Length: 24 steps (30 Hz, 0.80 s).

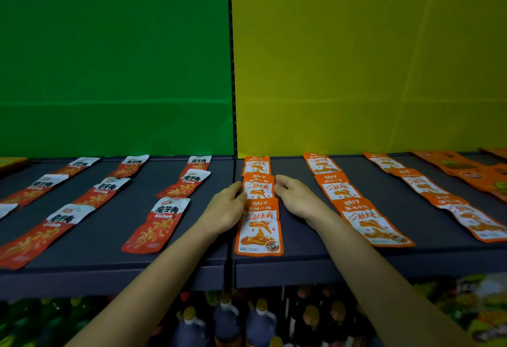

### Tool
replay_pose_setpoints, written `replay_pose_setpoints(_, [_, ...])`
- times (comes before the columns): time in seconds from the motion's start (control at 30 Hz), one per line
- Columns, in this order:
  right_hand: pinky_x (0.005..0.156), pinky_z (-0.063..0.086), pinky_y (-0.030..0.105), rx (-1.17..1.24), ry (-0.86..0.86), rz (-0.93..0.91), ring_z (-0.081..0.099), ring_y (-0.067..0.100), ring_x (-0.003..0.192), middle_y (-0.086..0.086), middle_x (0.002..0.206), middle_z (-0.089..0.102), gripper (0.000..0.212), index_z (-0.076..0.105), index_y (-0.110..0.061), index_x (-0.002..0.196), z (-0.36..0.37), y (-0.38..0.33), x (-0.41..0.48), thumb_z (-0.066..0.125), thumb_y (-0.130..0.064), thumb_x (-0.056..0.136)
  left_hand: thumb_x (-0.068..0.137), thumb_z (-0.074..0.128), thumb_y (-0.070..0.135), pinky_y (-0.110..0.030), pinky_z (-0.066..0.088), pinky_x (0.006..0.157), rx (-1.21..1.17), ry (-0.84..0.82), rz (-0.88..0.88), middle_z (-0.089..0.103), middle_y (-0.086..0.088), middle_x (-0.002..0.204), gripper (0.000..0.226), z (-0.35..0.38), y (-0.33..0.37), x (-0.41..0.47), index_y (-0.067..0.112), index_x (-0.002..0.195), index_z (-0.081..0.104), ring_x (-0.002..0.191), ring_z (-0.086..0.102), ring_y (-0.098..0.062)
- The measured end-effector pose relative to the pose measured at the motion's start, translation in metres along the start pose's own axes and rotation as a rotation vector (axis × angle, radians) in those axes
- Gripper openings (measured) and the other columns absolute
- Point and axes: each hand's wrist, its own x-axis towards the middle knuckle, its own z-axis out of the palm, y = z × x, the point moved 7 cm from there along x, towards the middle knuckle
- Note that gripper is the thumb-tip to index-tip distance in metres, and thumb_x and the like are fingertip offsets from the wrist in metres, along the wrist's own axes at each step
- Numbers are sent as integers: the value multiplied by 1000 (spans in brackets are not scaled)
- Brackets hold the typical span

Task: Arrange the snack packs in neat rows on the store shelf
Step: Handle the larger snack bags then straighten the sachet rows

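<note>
Two bare forearms are seen, entering from the bottom edge, and no sleeve is shown anywhere along their visible length. The slender, ringless left hand [225, 211] is left uncovered: no glove, watch, band or bracelet is worn at the wrist. The equally bare right hand [297, 197] is likewise unadorned (its wrist is plainly in view). Short fingernails can be made out on the left hand's fingertips [241, 195], though any polish cannot be judged at this sharpness. No markings, tattoos or bandages can be discerned on either arm.
</note>
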Motion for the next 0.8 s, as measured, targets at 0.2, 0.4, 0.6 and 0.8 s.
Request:
replay_pose_setpoints(0.2, [90, 29, 17, -151, -15, -72, 38, 15, 133, 0, 149, 37, 48, 31, -14, 144, -4, 11, -34, 39, -29, 99, 100, 33, 28, -25, 30, 99, 285, 31, 79, 42, -9, 143, 41, -1, -10, -33, 4, 131, 43, 133, 36, -19])
replay_pose_setpoints(0.4, [113, 25, 32, -381, -37, -177, 26, 14, 141, -3, 152, 32, 45, 39, -27, 140, 4, 13, -46, 41, -37, 96, 100, 27, 34, -24, 13, 113, 491, 65, 138, 21, -1, 156, 46, 4, -7, -47, 12, 138, 39, 144, 16, -13])
replay_pose_setpoints(0.6, [114, 19, 30, -476, -36, -190, 21, 14, 143, -3, 155, 24, 52, 29, -25, 145, 7, 14, -44, 39, -39, 97, 100, 25, 36, -27, 9, 116, 603, 72, 165, 22, -2, 156, 47, 10, -9, -43, 14, 140, 35, 144, 16, -14])
replay_pose_setpoints(0.8, [111, 24, 28, -367, 43, -262, 30, 15, 138, -2, 151, 33, 48, 35, -17, 142, 2, -8, -48, 41, -32, 97, 98, 38, 27, -21, 22, 109, 311, 260, 287, 38, 0, 148, 42, -23, 1, -57, 13, 138, 42, 138, 30, -13])
